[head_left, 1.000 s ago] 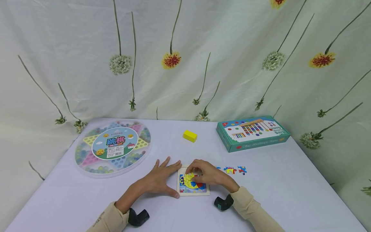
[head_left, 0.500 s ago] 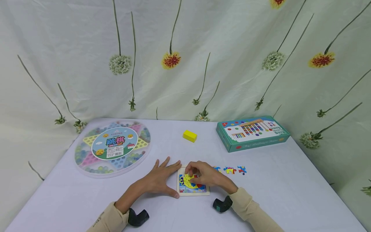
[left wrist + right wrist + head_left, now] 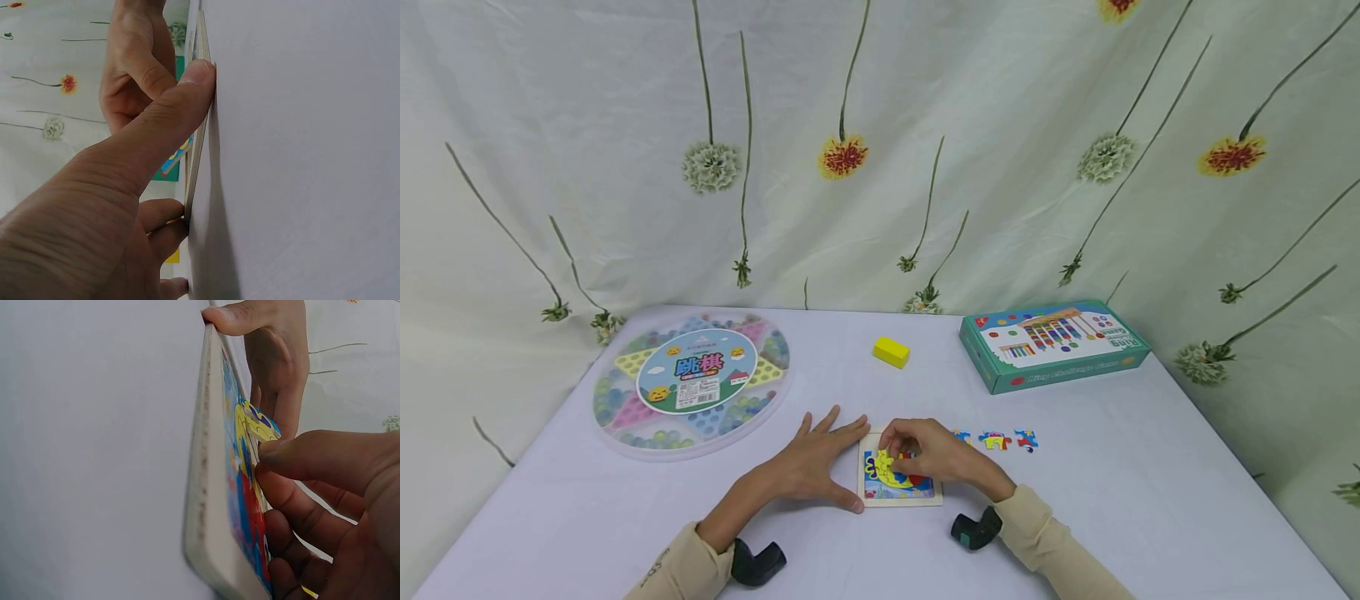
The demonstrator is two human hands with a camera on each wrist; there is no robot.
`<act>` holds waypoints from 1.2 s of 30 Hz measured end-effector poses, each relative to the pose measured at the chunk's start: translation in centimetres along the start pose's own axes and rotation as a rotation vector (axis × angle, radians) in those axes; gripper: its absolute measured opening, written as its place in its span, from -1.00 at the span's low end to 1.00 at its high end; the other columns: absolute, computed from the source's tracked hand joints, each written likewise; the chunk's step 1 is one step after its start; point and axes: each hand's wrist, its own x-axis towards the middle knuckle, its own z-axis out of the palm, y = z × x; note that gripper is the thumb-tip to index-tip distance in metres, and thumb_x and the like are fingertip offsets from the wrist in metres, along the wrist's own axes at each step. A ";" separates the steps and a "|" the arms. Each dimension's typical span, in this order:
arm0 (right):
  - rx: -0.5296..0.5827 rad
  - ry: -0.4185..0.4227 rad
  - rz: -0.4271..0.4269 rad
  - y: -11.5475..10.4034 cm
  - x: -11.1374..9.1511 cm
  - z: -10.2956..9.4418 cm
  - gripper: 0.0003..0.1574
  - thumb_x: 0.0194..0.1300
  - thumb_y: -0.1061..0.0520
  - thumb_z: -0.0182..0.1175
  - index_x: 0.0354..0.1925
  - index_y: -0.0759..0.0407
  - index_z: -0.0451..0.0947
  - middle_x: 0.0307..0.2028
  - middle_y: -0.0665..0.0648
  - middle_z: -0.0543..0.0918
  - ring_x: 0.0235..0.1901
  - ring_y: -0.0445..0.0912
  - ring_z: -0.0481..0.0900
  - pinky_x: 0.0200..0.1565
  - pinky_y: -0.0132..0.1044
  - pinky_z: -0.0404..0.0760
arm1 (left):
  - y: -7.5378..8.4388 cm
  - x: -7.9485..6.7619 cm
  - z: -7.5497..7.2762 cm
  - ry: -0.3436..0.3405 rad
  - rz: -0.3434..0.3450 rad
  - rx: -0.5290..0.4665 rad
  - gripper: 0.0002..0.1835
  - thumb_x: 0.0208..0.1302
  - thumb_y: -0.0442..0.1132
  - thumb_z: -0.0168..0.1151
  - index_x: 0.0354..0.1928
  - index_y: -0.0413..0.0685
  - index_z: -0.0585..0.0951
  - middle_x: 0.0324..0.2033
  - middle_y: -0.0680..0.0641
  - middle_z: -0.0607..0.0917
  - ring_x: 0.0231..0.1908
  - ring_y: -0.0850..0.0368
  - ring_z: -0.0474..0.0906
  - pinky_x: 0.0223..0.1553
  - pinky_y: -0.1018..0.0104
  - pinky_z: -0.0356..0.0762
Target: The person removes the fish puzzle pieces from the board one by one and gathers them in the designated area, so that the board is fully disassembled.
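A small square jigsaw board (image 3: 901,502) with a pale wooden frame lies on the table, its picture in yellow, blue and red. My left hand (image 3: 811,463) steadies its left side, fingers spread, with the thumb at the near corner and fingertips at the far one. Over the picture, my right hand (image 3: 931,450) pinches a yellow and blue puzzle piece (image 3: 262,428) between thumb and index finger. That piece is tilted up from the board in the right wrist view, and its blue edge also shows in the left wrist view. The right fingers hide part of the picture.
Several loose puzzle pieces (image 3: 996,440) lie right of the board, one partly behind my right hand. Farther back are a yellow block (image 3: 891,352) and a green game box (image 3: 1060,342). A round Chinese checkers set (image 3: 696,375) lies at the left.
My right hand has shifted very slightly left and down over the board, still pinching at the picture. The left hand and the board have stayed put.
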 end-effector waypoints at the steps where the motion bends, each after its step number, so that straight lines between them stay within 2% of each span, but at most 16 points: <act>1: 0.002 0.000 0.001 0.0 0.0 0.0 -0.75 0.20 0.29 0.30 -0.15 0.10 0.54 -0.38 -0.09 0.56 -0.33 -0.22 0.49 -0.16 -0.43 0.53 | 0.0 0.0 0.0 0.001 0.000 0.001 0.15 -0.26 0.31 0.49 0.42 0.03 0.27 0.44 0.05 0.21 0.48 -0.20 -0.23 0.35 -0.34 -0.44; 26: 0.047 0.011 -0.021 0.3 -0.2 -0.7 -0.74 0.22 0.22 0.28 -0.10 0.12 0.53 -0.36 -0.04 0.54 -0.31 -0.20 0.48 -0.15 -0.42 0.52 | 0.0 0.0 -0.1 -0.003 0.008 -0.001 0.16 -0.25 0.32 0.49 0.43 0.02 0.26 0.44 0.05 0.20 0.48 -0.20 -0.23 0.34 -0.35 -0.46; 36: 0.028 0.055 -0.023 0.4 -0.4 -1.4 -0.74 0.25 0.19 0.26 -0.07 0.12 0.53 -0.35 -0.03 0.53 -0.29 -0.16 0.48 -0.15 -0.43 0.53 | 0.1 0.0 -0.1 -0.008 -0.001 0.003 0.15 -0.25 0.31 0.49 0.43 0.04 0.26 0.44 0.05 0.21 0.48 -0.20 -0.23 0.35 -0.35 -0.44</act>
